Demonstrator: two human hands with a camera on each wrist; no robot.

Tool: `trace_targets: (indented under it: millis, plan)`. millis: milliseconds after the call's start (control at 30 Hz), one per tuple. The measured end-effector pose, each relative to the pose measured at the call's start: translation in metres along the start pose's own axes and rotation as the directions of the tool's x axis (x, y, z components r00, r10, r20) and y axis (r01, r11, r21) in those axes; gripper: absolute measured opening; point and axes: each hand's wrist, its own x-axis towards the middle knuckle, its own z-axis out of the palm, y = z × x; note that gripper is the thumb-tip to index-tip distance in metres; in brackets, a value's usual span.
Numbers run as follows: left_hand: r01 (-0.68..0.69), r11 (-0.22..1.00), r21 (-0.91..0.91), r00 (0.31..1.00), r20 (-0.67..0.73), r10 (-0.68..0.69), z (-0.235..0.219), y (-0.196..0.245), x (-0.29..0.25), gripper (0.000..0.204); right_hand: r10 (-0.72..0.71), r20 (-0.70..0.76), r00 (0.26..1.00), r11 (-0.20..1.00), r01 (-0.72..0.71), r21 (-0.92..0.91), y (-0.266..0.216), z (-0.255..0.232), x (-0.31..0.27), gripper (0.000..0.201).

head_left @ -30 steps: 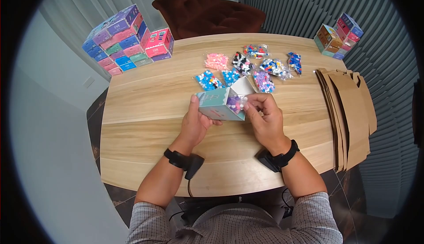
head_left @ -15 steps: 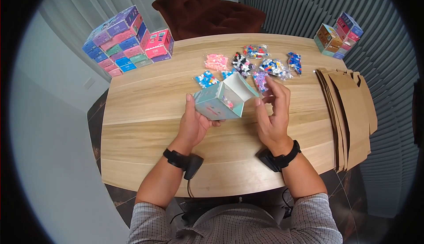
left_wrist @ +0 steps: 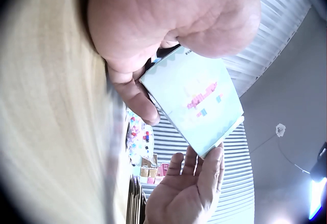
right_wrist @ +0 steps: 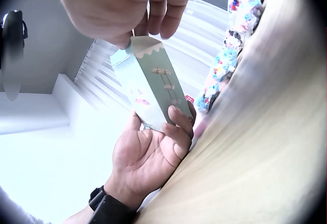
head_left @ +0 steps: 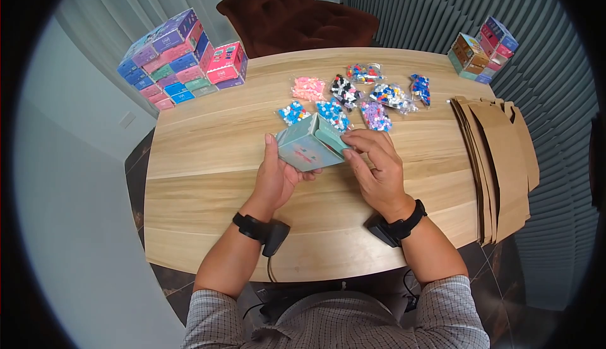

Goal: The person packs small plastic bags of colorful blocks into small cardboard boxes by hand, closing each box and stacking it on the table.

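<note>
My left hand [head_left: 281,175] is gripping a mint-green box [head_left: 309,148] above the middle of the wooden desk [head_left: 208,213], fingers curled round its end. My right hand [head_left: 380,175] is pinching the box's flap [head_left: 329,138] between thumb and fingers. Packets of coloured pieces [head_left: 377,116] are lying beyond, towards the desk's far edge.

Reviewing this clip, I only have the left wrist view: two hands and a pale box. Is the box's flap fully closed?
Observer: No, the head view shows the flap of the box not fully closed, with the fingers of the right hand at its edge.
Operator: Anything at the table's far left that my view misses?
Observer: Yes, a large stack of colorful boxes stands there in the head view.
</note>
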Motion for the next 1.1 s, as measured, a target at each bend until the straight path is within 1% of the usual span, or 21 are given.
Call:
trace_targets:
  millis: [133, 367, 467, 567, 667, 767, 867, 933, 967, 1100]
  plan:
    - [0.002, 1.0, 0.007, 1.0, -0.015, -0.002, 0.001, 0.0, 0.0, 0.083, -0.008, 0.014, 1.0, 1.0, 0.008, -0.015, 0.0, 0.001, -0.001, 0.023]
    - [-0.01, 1.0, 0.027, 1.0, 0.008, 0.01, -0.001, -0.002, 0.0, 0.084, -0.04, 0.083, 0.996, 0.998, 0.043, -0.037, -0.006, -0.003, 0.002, 0.024]
    - [-0.007, 1.0, 0.026, 1.0, 0.017, 0.007, -0.002, -0.002, 0.0, 0.085, -0.017, 0.105, 0.994, 1.0, 0.019, -0.017, -0.01, -0.002, 0.003, 0.026]
    - [-0.007, 1.0, 0.029, 1.0, 0.024, 0.006, -0.003, -0.002, -0.001, 0.086, 0.036, 0.119, 0.992, 0.999, -0.039, 0.022, -0.01, -0.001, 0.001, 0.027]
    - [-0.017, 0.999, 0.032, 0.999, 0.036, 0.016, -0.002, -0.002, -0.001, 0.088, 0.053, 0.122, 0.991, 0.999, -0.054, 0.001, -0.01, 0.001, -0.002, 0.027]
    - [-0.027, 0.998, 0.051, 0.998, 0.061, 0.024, -0.004, -0.004, -0.001, 0.089, 0.012, 0.098, 0.995, 0.999, -0.008, -0.035, -0.004, 0.003, -0.003, 0.026]
    - [-0.032, 0.997, 0.07, 0.996, 0.084, 0.026, -0.006, -0.006, 0.0, 0.091, 0.022, 0.101, 0.995, 0.999, -0.018, -0.04, -0.004, 0.003, -0.002, 0.025]
    - [-0.032, 0.998, 0.061, 0.996, 0.09, 0.026, -0.006, -0.006, 0.0, 0.091, -0.005, 0.097, 0.995, 0.999, 0.01, -0.05, -0.003, 0.003, -0.002, 0.023]
    - [-0.031, 0.998, 0.062, 0.996, 0.085, 0.025, -0.006, -0.005, 0.0, 0.091, -0.018, 0.096, 0.995, 0.998, 0.023, -0.055, -0.003, 0.003, -0.002, 0.022]
    - [-0.032, 0.998, 0.045, 0.998, 0.05, 0.029, -0.004, -0.004, 0.0, 0.09, 0.012, 0.104, 0.995, 1.0, -0.012, -0.007, -0.005, 0.001, -0.001, 0.029]
